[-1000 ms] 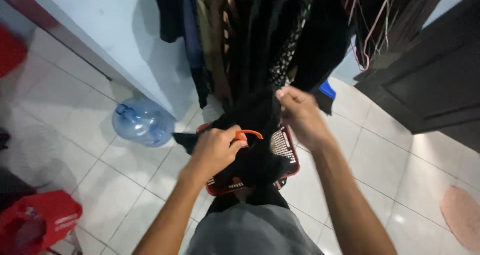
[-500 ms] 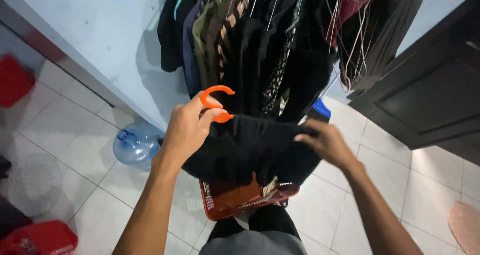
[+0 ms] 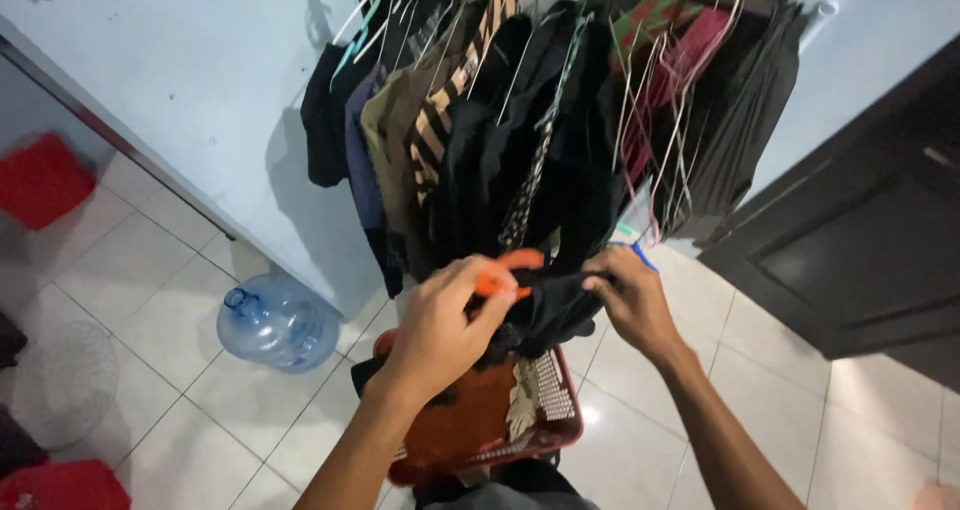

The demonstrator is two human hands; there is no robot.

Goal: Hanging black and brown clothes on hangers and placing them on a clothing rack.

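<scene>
Head view: hands [image 3: 540,310] grip hanger [image 3: 508,270] against clothes [image 3: 520,140].

Wall: pale blue wall [image 3: 190,80], with a dark base strip where it meets the floor, just left of the clothes rack [image 3: 540,100].
Rack: crowded with hanging garments, mostly dark, some striped, some red, on thin wire hangers.
Floor: glossy white tile floor [image 3: 150,270] spreading out below the rack, catching a bright glare to its lower right.
Door: dark panelled door [image 3: 860,240] immediately right of the rack.
Bottle: clear blue water jug [image 3: 275,322] lying on the tiles, lower left of the rack, close to the wall.
Far left of the rack: a red container [image 3: 40,180] on the floor.
</scene>
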